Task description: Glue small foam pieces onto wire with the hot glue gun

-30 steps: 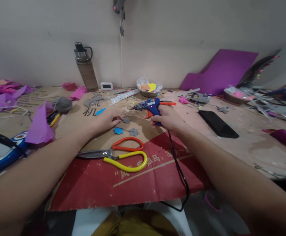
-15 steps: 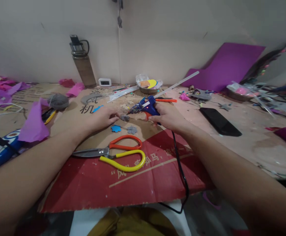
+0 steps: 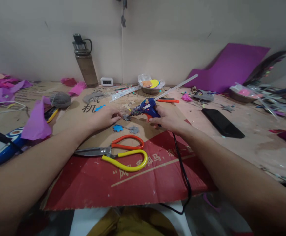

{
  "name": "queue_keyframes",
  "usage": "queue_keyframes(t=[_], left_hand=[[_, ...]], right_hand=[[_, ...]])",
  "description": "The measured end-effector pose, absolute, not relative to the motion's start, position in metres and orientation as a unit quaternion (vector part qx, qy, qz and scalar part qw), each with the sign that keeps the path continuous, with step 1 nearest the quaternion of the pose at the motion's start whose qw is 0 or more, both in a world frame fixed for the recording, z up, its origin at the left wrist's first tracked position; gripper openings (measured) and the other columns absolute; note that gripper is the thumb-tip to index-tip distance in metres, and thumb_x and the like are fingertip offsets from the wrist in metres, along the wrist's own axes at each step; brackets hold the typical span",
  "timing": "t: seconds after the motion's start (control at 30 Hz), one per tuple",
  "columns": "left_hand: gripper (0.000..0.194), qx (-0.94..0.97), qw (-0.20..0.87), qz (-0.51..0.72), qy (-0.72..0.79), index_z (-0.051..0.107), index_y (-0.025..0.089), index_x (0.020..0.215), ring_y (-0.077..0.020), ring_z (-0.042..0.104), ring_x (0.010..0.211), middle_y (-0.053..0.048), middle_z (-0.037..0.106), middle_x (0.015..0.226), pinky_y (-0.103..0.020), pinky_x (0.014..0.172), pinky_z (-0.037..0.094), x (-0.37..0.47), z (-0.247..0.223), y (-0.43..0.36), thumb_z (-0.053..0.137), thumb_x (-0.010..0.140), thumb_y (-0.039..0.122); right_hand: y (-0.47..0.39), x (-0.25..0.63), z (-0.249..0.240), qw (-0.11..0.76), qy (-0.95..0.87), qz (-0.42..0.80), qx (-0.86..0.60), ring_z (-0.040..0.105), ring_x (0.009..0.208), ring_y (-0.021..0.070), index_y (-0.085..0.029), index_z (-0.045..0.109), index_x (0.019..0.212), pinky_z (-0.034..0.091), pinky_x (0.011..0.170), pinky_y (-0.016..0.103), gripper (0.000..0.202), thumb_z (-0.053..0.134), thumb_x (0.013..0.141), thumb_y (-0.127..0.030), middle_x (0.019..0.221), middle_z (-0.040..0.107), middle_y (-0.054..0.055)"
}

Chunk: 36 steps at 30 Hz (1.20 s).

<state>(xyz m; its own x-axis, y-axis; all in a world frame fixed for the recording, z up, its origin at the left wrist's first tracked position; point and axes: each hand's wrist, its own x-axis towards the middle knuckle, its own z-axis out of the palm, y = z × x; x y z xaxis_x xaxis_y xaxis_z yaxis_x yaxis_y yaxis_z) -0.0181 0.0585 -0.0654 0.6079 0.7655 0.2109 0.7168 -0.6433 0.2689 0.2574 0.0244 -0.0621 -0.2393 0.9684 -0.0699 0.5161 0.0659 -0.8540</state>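
Observation:
My right hand (image 3: 166, 118) is wrapped round the handle of a blue glue gun (image 3: 149, 107), with a clear glue stick (image 3: 177, 87) rising from its back. The gun's nozzle meets a small grey piece (image 3: 126, 117), which my left hand (image 3: 110, 117) pinches at its left edge. Just below, on the cardboard (image 3: 93, 136), lie a blue flower shape (image 3: 117, 128) and a grey flower shape (image 3: 134, 129). Nearer me are large scissors (image 3: 129, 160) with one red and one yellow handle.
A bottle (image 3: 86, 67) and a small white clock (image 3: 107, 81) stand by the wall. At the right lies a black phone (image 3: 223, 123). Grey yarn (image 3: 60, 99) and purple paper (image 3: 37, 123) are at the left. The black cord (image 3: 182, 170) hangs over the front edge.
The view has shifted slightly, moving most things a little right in the picture. The glue gun's nozzle has come closer to the grey piece and now appears to touch it.

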Motion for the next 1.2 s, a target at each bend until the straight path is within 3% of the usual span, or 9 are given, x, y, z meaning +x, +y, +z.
queue_keyframes(t=[0.23,0.47,0.77,1.2], left_hand=[[0.021,0.895,0.078,0.153,0.412,0.072,0.018,0.09,-0.0172,0.062,0.079,-0.004,0.07,0.085,-0.029,0.079,0.047,-0.018,-0.066,0.059,0.053,0.085,0.025],[0.023,0.896,0.069,0.147,0.413,0.072,0.017,0.09,-0.0166,0.061,0.079,-0.004,0.07,0.083,-0.028,0.078,0.047,-0.017,-0.062,0.057,0.051,0.085,0.024],[0.025,0.896,0.07,0.141,0.416,0.073,0.017,0.093,-0.0183,0.062,0.085,-0.006,0.072,0.093,-0.03,0.083,0.047,-0.016,-0.061,0.056,0.051,0.085,0.025],[0.024,0.89,0.074,0.149,0.424,0.072,0.017,0.091,-0.0178,0.061,0.08,-0.005,0.07,0.086,-0.03,0.078,0.047,-0.018,-0.064,0.057,0.051,0.084,0.028]], right_hand=[[0.017,0.255,-0.049,0.256,-0.684,0.371,-0.574,0.056,0.055,0.0104,-0.021,0.052,0.096,0.045,0.052,0.023,0.02,0.063,0.079,-0.023,0.083,0.065,0.0],[0.006,0.25,-0.028,0.224,-0.717,0.271,-0.602,0.06,0.057,0.0141,-0.019,0.054,0.084,0.042,0.054,0.023,0.011,0.064,0.081,-0.022,0.066,0.062,0.0],[0.02,0.255,-0.054,0.264,-0.675,0.397,-0.563,0.052,0.052,0.01,-0.022,0.046,0.088,0.043,0.049,0.022,0.016,0.059,0.08,-0.018,0.071,0.056,-0.003],[0.006,0.251,-0.027,0.191,-0.733,0.229,-0.611,0.06,0.058,0.0147,-0.018,0.055,0.088,0.043,0.056,0.025,0.012,0.063,0.082,-0.023,0.069,0.063,0.001]])
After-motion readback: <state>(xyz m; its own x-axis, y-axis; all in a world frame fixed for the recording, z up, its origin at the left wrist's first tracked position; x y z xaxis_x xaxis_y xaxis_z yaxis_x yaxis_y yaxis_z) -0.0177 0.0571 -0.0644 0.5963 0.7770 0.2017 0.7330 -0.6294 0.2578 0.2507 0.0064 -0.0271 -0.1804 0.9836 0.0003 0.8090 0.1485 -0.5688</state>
